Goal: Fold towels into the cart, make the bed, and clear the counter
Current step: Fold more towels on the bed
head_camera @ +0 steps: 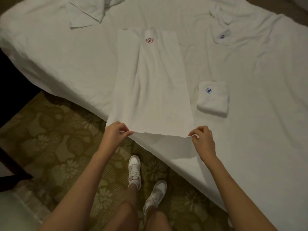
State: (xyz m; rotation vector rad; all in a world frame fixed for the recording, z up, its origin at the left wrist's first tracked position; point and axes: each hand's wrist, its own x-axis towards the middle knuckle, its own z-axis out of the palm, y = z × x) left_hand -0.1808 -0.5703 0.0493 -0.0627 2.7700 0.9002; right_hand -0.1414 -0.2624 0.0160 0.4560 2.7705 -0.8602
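**Handling a long, limp towel by its near corners**

Holding the long towel by its near end, you have 1 corner in each hand: your left hand pinches the left corner between thumb and curled fingers, and your right hand pinches the right corner the same way. The towel lies lengthwise on the bed, already folded into a narrow strip, running away from you with its pinkish embroidered emblem near the far end. The near edge sags between your hands and hangs just past the mattress edge.

Expect it to behave as soft, light terry cloth: no stiffness at all, so any part you do not support will droop and wrinkle. It should not slip from a firm pinch, but the layers can slide over each other, so pinch through all of them at each corner rather than only the top one. Keeping the 2 corners level and lightly stretched apart looks like the best way to carry the end over toward the emblem without skewing the fold.

Nothing here is fragile. A folded towel with a blue emblem sits just to the right of the strip, apart from it; 2 more loose towels, one at the far left and one at the far right, lie farther up the bed. Your sneakers stand on patterned carpet.
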